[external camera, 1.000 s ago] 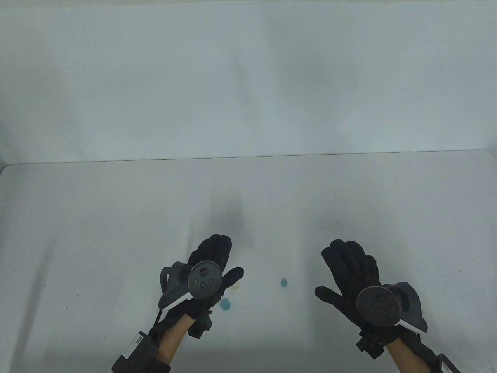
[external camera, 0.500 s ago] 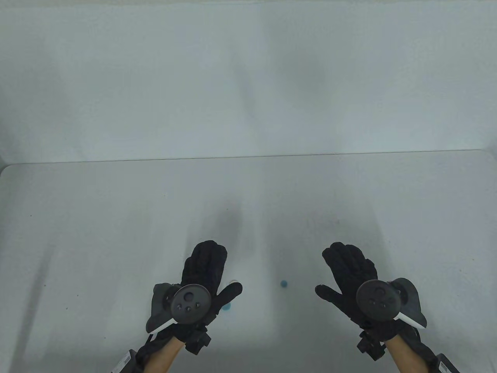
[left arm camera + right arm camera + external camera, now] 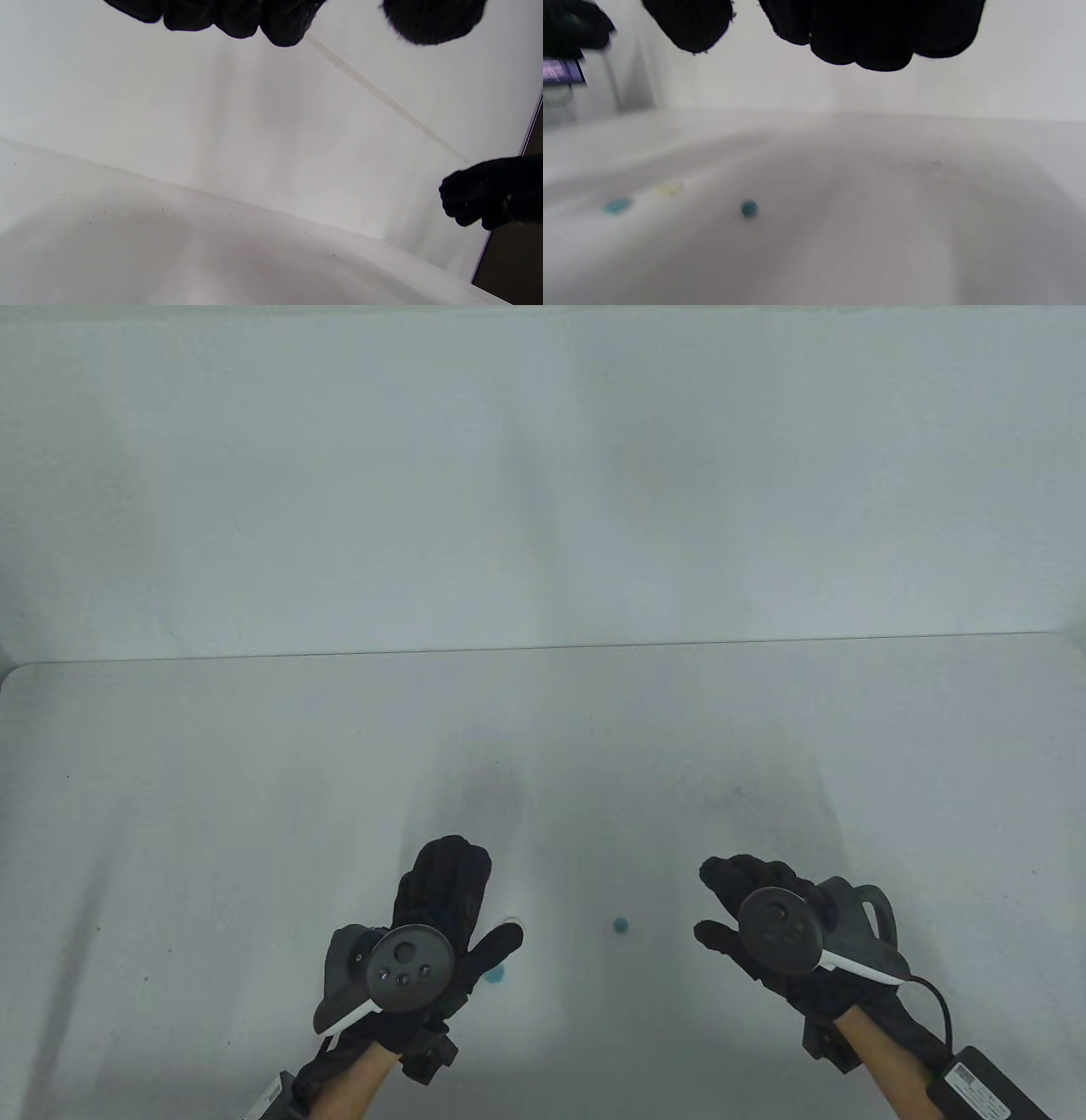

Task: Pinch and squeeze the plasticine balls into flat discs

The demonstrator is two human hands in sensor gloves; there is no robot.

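Observation:
A small blue plasticine ball [image 3: 621, 924] lies on the white table [image 3: 212, 814] between my hands; it also shows in the right wrist view [image 3: 749, 208]. A flattened blue piece [image 3: 496, 974] lies by my left thumb, partly hidden; it shows in the right wrist view [image 3: 617, 206] with a pale yellow piece [image 3: 670, 189]. My left hand [image 3: 458, 899] hovers open and empty, fingers stretched forward. My right hand [image 3: 721, 899] is open and empty, right of the ball, rolled with the thumb low.
A white wall [image 3: 543, 475] rises behind the table's far edge. A cable and a black box [image 3: 976, 1082] run along my right forearm. My right hand's fingers [image 3: 475, 199] show at the right edge of the left wrist view.
My left hand drew back toward me and covered the yellow piece and part of the blue disc. My right hand rolled, its tracker shifting left over the hand.

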